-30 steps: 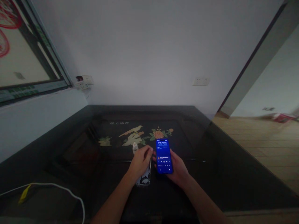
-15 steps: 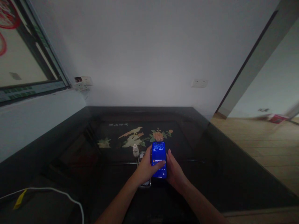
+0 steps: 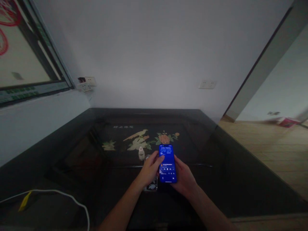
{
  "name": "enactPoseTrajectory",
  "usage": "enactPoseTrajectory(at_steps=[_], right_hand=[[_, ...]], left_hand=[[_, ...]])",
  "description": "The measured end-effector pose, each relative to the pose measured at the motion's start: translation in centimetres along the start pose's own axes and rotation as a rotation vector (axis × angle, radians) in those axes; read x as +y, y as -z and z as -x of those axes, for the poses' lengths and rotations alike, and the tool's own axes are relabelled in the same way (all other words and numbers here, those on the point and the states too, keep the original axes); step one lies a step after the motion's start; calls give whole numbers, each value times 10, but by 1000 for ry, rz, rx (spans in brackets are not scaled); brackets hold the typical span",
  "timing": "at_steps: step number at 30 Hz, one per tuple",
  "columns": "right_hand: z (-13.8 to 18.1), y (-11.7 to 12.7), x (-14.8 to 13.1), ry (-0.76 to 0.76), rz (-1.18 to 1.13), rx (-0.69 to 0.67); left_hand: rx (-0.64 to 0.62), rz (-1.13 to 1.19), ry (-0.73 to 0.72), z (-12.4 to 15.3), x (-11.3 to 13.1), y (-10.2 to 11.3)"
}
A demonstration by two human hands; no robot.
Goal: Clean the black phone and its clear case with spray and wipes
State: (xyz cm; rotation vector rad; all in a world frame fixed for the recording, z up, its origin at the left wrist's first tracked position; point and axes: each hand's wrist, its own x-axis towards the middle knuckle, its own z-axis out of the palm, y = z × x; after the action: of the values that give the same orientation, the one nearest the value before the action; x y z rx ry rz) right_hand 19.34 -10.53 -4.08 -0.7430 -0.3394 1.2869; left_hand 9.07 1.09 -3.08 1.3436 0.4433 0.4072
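Note:
Both my hands hold a smartphone (image 3: 167,166) upright in front of me, its lit blue screen reading 09:25 with music controls below. My left hand (image 3: 151,167) grips the left edge, its thumb lying over the upper left of the screen. Around the right edge and the back curls my right hand (image 3: 184,175), whose fingertips are mostly hidden behind the phone. Under my left hand lies a clear phone case (image 3: 151,187) with a dark and white pattern, partly covered. Just beyond it stands a small white bottle (image 3: 141,154).
The dark glossy table (image 3: 72,154) bears an inlaid bird and flower picture (image 3: 138,141). A white cable (image 3: 57,191) with a yellow tag (image 3: 24,201) runs along the left front. Wall sockets (image 3: 207,84) sit behind, and a window (image 3: 29,48) is at the left.
My left thumb has moved from the lower screen up to its upper left. The phone has shifted slightly right, and music controls now show more clearly. My right hand has slid lower around the edge.

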Motion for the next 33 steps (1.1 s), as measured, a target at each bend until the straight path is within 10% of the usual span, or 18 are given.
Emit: enactPoseTrajectory(at_steps=[24, 33], right_hand=[[4, -26, -4, -16, 132, -37], [24, 0, -16, -67, 428, 140]], left_hand=[[129, -327, -192, -6, -15, 4], [202, -387, -194, -5, -10, 5]])
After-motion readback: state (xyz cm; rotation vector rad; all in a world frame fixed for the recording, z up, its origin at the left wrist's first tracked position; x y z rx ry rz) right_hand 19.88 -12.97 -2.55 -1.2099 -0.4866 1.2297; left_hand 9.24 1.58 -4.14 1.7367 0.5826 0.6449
